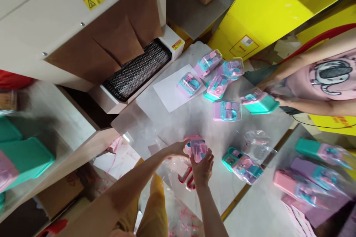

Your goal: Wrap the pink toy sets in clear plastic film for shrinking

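Between my two hands is a small pink and purple plastic toy case (198,147), held over the near part of the grey table. My left hand (180,149) grips its left side, fingers partly hidden behind it. From the near right side, my right hand (202,166) wraps round the same case. Just below lie red looped handles (182,180), seemingly of scissors, beside clear plastic film. To the right rests an opened-looking turquoise toy case (230,158) with pink and blue pieces, next to a clear wrapper (257,142).
A white machine with a mesh conveyor (139,70) and brown flaps stands at the back left. Several packed toy cases (227,111) sit mid-table. On the right, another person's hands hold a turquoise case (261,103). More cases (289,183) lie at the right. Yellow cartons (258,14) stand behind.
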Tool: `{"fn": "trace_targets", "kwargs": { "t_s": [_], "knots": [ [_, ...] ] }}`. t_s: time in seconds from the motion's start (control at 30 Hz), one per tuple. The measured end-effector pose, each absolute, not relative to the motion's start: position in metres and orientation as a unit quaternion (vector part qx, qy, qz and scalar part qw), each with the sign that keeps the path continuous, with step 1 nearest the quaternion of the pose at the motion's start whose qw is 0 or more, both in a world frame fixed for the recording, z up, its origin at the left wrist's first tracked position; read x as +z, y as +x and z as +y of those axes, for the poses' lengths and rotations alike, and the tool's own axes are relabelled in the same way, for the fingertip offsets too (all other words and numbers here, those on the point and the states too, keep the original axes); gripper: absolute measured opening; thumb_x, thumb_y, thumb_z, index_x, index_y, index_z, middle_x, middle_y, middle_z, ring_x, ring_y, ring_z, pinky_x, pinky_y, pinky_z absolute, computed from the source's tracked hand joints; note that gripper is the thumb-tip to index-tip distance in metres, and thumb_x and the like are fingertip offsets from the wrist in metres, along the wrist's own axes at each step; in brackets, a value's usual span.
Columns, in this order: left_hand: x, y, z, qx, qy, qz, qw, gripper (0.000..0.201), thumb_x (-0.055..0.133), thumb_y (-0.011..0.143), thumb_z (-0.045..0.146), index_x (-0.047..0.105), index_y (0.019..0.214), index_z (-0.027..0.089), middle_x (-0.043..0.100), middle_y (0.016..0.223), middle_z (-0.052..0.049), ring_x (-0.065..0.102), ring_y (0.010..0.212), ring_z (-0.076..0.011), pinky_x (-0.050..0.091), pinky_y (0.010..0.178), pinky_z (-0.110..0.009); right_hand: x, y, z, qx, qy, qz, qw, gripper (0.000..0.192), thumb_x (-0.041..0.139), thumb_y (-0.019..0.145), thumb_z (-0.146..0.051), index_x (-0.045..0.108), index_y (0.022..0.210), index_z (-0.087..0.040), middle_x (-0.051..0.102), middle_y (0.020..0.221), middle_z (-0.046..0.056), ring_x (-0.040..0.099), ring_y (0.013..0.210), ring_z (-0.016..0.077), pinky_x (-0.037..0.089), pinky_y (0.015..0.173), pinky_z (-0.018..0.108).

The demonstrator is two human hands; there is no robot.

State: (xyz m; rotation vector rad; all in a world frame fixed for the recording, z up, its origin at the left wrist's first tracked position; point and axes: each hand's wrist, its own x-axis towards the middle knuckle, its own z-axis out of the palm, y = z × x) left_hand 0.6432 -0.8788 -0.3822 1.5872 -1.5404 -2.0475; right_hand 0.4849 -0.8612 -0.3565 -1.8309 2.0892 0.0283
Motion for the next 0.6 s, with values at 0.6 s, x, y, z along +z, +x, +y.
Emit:
{"fn": "trace_targets", "kwargs": {
  "t_s": [0.6],
  "knots": [
    [-0.377,0.665,-0.855,-0.515,0.736,-0.432,-0.080,0.069,0.059,0.079,0.040,0.029,0.137,0.016,0.062,0.115,-0.010,0.058,0.107,-0.0225,0.045,0.083,-0.028,-0.372,0.454,-0.936,-0.075,-0.560,0.817,0.115,0.081,0.052,0.069,-0.058,0.037,0.129,-0.005,0.050,0.109,0.023,0.050,0.096,0.0373,0.044,0.078,0.051]
  ]
}}
